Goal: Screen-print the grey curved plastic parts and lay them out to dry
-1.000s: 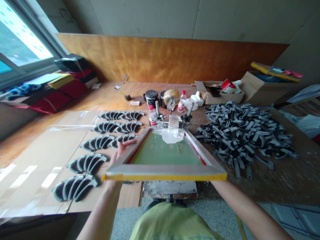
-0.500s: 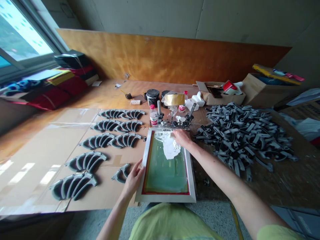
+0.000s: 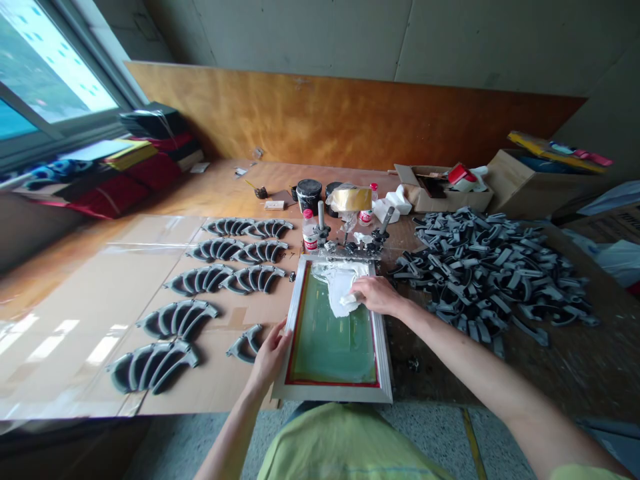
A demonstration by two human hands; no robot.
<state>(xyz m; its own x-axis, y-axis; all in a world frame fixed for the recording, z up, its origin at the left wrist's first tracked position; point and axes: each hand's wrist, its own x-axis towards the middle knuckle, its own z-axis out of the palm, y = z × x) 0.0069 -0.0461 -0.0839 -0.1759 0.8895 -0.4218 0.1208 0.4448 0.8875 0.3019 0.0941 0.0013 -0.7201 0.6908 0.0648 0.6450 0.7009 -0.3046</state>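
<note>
A screen printing frame (image 3: 296,313) with a silvery rim and green mesh lies in front of me, its far end at a metal clamp fixture (image 3: 350,250). My left hand (image 3: 273,350) grips the frame's left rim, fingers at its outer side. White ink (image 3: 342,283) is spread over the far part of the mesh. Over the ink's right edge, my right hand (image 3: 379,295) is closed on a small white-smeared squeegee (image 3: 352,299), mostly hidden by the fingers. Two or so grey curved parts (image 3: 245,344) lie left of the frame, close to my left hand.
Rows of grey curved parts (image 3: 177,319) lie on cardboard (image 3: 115,267) at left. A large heap of similar parts (image 3: 500,267) covers the right side. Behind the clamp stand a red-capped bottle (image 3: 309,233), a black tub (image 3: 309,195) and an open carton (image 3: 450,199).
My right hand has come nearer to me with the squeegee, from the far end of the mesh to the lower part of the ink. My left hand stays on the rim.
</note>
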